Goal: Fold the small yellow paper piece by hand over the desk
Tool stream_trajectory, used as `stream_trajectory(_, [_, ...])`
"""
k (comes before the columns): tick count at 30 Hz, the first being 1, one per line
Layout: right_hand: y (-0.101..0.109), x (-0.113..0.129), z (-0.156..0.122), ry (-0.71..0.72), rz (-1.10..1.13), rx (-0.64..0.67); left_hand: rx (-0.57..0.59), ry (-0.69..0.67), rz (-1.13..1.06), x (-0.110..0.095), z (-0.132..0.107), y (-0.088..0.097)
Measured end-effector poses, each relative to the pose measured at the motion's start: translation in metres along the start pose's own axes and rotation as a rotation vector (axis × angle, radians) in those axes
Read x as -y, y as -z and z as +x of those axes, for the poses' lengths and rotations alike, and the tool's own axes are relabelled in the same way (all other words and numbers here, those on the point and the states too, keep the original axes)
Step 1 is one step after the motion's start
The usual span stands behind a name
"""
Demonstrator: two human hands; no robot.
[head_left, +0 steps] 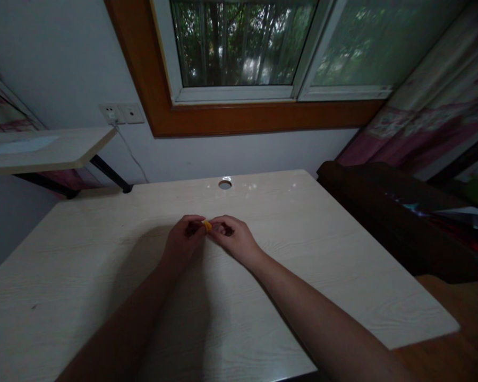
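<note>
Between my two hands is a small yellow-orange piece (pixel 207 225), too small in view for me to tell its kind. My left hand (pixel 184 235) pinches it from the left with thumb and forefinger. From the right, my right hand (pixel 236 236) pinches the same piece, fingertips close to those of the left. Both hands are over the middle of the pale wood-grain table (pixel 302 276), and their shadow falls to the left. My curled fingers hide part of the piece.
A raised shelf (pixel 71 151) on black legs stands at the table's back left. Near the back edge is a round cable hole (pixel 225 184). A white cord (pixel 129 151) hangs from the wall socket (pixel 111 113). Dark wooden furniture (pixel 382 212) stands along the right.
</note>
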State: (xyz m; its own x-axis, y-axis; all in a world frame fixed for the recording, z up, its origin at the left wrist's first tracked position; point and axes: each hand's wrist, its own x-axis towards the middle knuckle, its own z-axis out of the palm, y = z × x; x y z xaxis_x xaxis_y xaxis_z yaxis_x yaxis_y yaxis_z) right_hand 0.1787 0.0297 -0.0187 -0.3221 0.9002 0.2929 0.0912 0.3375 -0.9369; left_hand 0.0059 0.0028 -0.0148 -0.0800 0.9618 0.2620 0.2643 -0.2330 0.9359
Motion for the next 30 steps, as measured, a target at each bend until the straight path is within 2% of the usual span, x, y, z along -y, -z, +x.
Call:
stream_trajectory(4, [0.0005, 0.0002, 0.0006, -0.007, 0.037, -0.009, 0.019, -0.015, 0.03, -0.0022, 0.0001, 0.0012])
stream_trajectory(8, [0.001, -0.0001, 0.002, -0.087, 0.162, 0.018, 0.025, -0.015, -0.009, -0.0006, -0.0008, 0.0009])
stream_trajectory(12, [0.001, -0.0015, 0.0036, -0.142, 0.267, 0.023, 0.059, -0.098, -0.035, 0.0001, -0.0004, 0.0001])
stream_trajectory(19, [0.0019, -0.0023, 0.0062, -0.176, 0.331, -0.009, 0.065, -0.304, 0.137, -0.0008, -0.0001, 0.0009])
stream_trajectory(30, [0.003, -0.0049, 0.0063, -0.199, 0.392, 0.04, 0.012, -0.4, 0.303, 0.0022, 0.0041, 0.0026])
